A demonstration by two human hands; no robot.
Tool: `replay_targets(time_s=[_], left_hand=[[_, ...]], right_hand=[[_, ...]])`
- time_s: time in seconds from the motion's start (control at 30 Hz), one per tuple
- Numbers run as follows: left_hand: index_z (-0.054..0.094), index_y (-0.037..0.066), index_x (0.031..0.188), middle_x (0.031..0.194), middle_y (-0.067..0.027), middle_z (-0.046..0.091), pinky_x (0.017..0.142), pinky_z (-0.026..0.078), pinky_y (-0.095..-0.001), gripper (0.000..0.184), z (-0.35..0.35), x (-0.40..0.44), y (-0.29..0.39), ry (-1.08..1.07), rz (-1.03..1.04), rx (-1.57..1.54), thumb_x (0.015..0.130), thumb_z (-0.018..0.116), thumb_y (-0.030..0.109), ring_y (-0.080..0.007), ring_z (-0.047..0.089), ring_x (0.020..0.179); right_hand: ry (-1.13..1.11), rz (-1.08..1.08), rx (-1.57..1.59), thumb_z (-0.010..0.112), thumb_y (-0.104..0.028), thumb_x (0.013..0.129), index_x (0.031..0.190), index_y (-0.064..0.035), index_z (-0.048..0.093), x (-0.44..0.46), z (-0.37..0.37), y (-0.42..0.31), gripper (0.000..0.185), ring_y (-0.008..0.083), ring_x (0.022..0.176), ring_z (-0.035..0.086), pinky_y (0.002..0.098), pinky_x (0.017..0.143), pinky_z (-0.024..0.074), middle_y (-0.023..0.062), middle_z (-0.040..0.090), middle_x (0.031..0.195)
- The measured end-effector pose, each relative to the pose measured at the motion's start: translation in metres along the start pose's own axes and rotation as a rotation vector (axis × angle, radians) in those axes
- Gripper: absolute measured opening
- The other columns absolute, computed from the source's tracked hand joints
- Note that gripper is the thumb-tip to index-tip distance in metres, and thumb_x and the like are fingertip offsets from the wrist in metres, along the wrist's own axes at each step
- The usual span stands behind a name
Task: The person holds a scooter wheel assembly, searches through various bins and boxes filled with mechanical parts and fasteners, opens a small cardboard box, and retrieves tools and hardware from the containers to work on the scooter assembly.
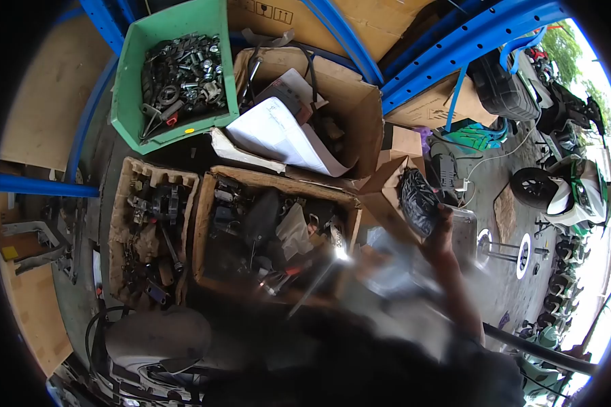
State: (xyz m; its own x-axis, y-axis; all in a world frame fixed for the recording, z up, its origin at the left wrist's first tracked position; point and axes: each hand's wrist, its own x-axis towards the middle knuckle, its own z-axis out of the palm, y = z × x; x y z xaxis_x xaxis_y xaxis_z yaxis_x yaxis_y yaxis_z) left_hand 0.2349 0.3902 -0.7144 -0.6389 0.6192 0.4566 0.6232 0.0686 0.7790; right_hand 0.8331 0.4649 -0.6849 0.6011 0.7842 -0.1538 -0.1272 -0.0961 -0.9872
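Note:
My right hand (440, 239) reaches up from the lower right. Its fingers are closed at the edge of an open cardboard box (390, 192). Inside that box lies a bundle in black plastic (419, 202), right beside my fingertips; what it wraps is hidden. Below the box, clear plastic (390, 271) is smeared by blur, with a tan patch that I cannot make out. I cannot pick out my left hand anywhere. A dark blurred shape covers the bottom middle.
A green bin (127, 102) holds bolts and small metal parts. A larger carton (349, 91) contains papers; a parts tray (123, 203) and a wooden-edged box (200, 247) hold assorted parts. Blue shelf beams (472, 57) cross above. A scooter (577, 190) stands at right, a dark seat (159, 336) at lower left.

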Motion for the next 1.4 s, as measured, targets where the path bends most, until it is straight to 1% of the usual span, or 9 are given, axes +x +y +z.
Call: replay_targets(time_s=[0.13, 0.23, 0.37, 0.47, 0.7, 0.77, 0.9, 1.07, 1.4], left_hand=[[0.057, -0.014, 0.112, 0.109, -0.0275, 0.060, 0.081, 0.053, -0.0443, 0.050, 0.054, -0.014, 0.123, -0.070, 0.149, -0.054, 0.093, 0.060, 0.032, -0.0331, 0.063, 0.093], [0.050, -0.006, 0.123, 0.120, -0.0193, 0.052, 0.089, 0.049, -0.0424, 0.055, 0.089, -0.017, 0.168, -0.591, 0.123, -0.084, 0.092, 0.058, 0.039, -0.0298, 0.050, 0.117], [0.019, 0.000, 0.145, 0.139, -0.0210, 0.036, 0.094, 0.048, -0.0477, 0.094, 0.155, -0.038, 0.211, -0.882, -0.552, -0.680, 0.078, 0.076, 0.034, -0.0329, 0.042, 0.126], [0.012, 0.001, 0.148, 0.139, -0.0186, 0.036, 0.099, 0.043, -0.0464, 0.103, 0.177, -0.038, 0.220, -0.941, -0.789, -0.712, 0.074, 0.081, 0.023, -0.0290, 0.042, 0.126], [0.023, 0.001, 0.142, 0.131, -0.0131, 0.041, 0.104, 0.037, -0.0367, 0.089, 0.190, -0.052, 0.170, -0.827, -0.590, -0.592, 0.074, 0.079, 0.013, -0.0228, 0.044, 0.120], [0.025, 0.001, 0.141, 0.129, -0.0125, 0.042, 0.103, 0.037, -0.0359, 0.086, 0.187, -0.049, 0.173, -0.831, -0.596, -0.572, 0.075, 0.079, 0.014, -0.0225, 0.044, 0.120], [0.026, 0.000, 0.141, 0.130, -0.0133, 0.042, 0.104, 0.036, -0.0374, 0.084, 0.185, -0.040, 0.182, -0.903, -0.589, -0.597, 0.078, 0.077, 0.023, -0.0231, 0.043, 0.121], [0.034, -0.001, 0.138, 0.131, -0.0138, 0.042, 0.103, 0.033, -0.0367, 0.074, 0.181, -0.040, 0.170, -0.911, -0.604, -0.568, 0.085, 0.067, 0.039, -0.0229, 0.044, 0.120], [0.039, -0.001, 0.134, 0.129, -0.0156, 0.046, 0.101, 0.034, -0.0337, 0.060, 0.177, -0.038, 0.160, -0.844, -0.787, -0.560, 0.092, 0.059, 0.037, -0.0209, 0.046, 0.117]], right_hand=[[-0.116, 0.350, 0.396, 0.063, -0.047, 0.082, 0.127, 0.0081, 0.047, -0.027, 0.042, 0.015, 0.073, 0.0258, 0.107, 0.062, 0.0365, 0.098, 0.0480, 0.0168, 0.061, 0.118], [-0.192, 0.370, 0.238, 0.065, -0.049, 0.078, 0.126, 0.0082, 0.047, -0.039, 0.101, 0.004, 0.077, 0.0244, 0.104, 0.062, 0.0358, 0.093, 0.0497, 0.0179, 0.062, 0.116], [-0.315, 0.393, 0.067, 0.067, -0.047, 0.073, 0.126, 0.0087, 0.046, -0.059, 0.143, 0.014, 0.079, 0.0235, 0.110, 0.057, 0.0355, 0.098, 0.0412, 0.0170, 0.061, 0.114], [-0.422, 0.440, 0.023, 0.071, -0.041, 0.071, 0.127, 0.0088, 0.045, -0.071, 0.159, 0.011, 0.079, 0.0260, 0.117, 0.052, 0.0372, 0.103, 0.0361, 0.0179, 0.056, 0.122], [-0.662, 0.445, -0.110, 0.071, -0.024, 0.081, 0.130, -0.0001, 0.050, -0.068, 0.184, 0.006, 0.059, 0.0311, 0.124, 0.047, 0.0418, 0.104, 0.0380, 0.0186, 0.048, 0.132], [-0.816, -0.208, -0.674, 0.070, -0.018, 0.079, 0.131, -0.0062, 0.053, -0.060, 0.197, -0.008, 0.056, 0.0368, 0.124, 0.046, 0.0429, 0.102, 0.0400, 0.0203, 0.044, 0.136], [-1.031, -0.438, -0.753, 0.069, -0.013, 0.079, 0.132, -0.0171, 0.055, -0.055, 0.222, -0.023, 0.054, 0.0402, 0.122, 0.046, 0.0485, 0.099, 0.0450, 0.0187, 0.040, 0.139], [-1.004, -0.289, -0.755, 0.070, -0.012, 0.082, 0.120, -0.0172, 0.060, -0.051, 0.229, -0.024, 0.040, 0.0374, 0.112, 0.056, 0.0428, 0.092, 0.0505, 0.0181, 0.045, 0.132], [-1.075, -0.227, -0.680, 0.071, -0.011, 0.082, 0.111, -0.0122, 0.066, -0.052, 0.231, -0.018, 0.029, 0.0358, 0.106, 0.061, 0.0416, 0.086, 0.0536, 0.0180, 0.045, 0.133]])
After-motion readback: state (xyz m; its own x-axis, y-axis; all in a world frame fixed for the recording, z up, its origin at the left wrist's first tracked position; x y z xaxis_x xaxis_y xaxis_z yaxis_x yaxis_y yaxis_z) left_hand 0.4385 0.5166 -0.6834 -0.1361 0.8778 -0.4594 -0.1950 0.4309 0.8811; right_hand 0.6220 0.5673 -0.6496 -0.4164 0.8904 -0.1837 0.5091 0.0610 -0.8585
